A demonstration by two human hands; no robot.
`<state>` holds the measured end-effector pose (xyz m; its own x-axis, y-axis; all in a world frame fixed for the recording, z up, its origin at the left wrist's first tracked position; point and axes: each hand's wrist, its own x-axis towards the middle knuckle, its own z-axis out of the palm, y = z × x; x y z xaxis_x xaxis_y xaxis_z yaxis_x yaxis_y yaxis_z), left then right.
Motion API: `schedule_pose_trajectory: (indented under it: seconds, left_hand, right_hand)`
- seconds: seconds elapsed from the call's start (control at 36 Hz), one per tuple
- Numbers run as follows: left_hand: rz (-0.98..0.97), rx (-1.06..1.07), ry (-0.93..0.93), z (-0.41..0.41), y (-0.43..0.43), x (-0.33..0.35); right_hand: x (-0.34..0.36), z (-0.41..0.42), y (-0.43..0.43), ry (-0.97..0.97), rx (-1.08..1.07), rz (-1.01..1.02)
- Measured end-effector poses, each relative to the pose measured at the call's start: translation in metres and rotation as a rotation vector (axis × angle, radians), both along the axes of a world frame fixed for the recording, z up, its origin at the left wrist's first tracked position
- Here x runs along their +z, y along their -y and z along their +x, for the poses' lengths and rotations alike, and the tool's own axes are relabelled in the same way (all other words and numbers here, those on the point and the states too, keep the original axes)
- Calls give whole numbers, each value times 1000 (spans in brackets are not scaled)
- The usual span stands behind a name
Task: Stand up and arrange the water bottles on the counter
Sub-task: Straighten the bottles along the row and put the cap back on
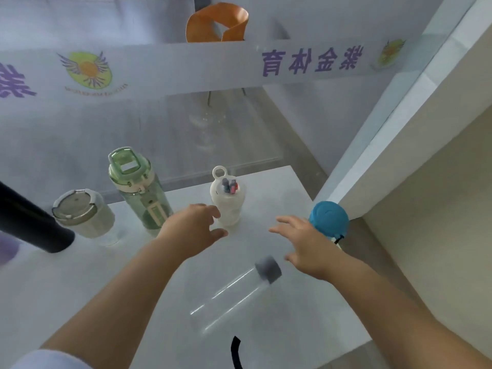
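On the white counter (pixel 87 278) a clear bottle with a grey cap (pixel 234 296) lies on its side in front of me. Upright behind it stand a white bottle with a loop lid (pixel 227 201), a tall green bottle (pixel 138 193) and a short cup with a grey lid (pixel 85 217). A black bottle (pixel 29 222) leans in from the left edge. A blue-capped bottle (pixel 330 219) stands at the right. My left hand (pixel 194 230) hovers open just left of the white bottle. My right hand (pixel 306 243) is open beside the blue cap, above the clear bottle's cap.
A glass panel with a printed white band (pixel 186 67) rises behind the counter, with an orange chair (pixel 215 25) beyond it. A white wall ledge (pixel 399 134) borders the counter on the right. A black strap (pixel 235 352) hangs at the bottom.
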<state>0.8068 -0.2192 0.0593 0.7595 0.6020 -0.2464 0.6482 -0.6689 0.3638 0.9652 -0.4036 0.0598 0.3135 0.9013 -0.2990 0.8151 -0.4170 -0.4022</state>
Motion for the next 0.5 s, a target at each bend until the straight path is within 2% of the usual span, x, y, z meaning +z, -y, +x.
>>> schedule_pose_trajectory:
  seconds: [0.08,0.19,0.36,0.42,0.5]
  left_hand:
    - [-84,0,-8,10,12,-12]
    - [-190,-64,-232,12,30,-33]
    - [-413,-51,-462,-13,49,-62]
    - [-446,-25,-449,-27,49,-62]
    - [-410,52,-281,-65,46,-53]
  right_hand:
    - [-17,-1,6,-52,20,-45]
    - [-41,-8,10,-75,115,-210]
    - [-63,-17,7,-108,142,-231]
    - [-66,-19,4,-120,148,-226]
    - [-67,-23,1,-132,140,-195]
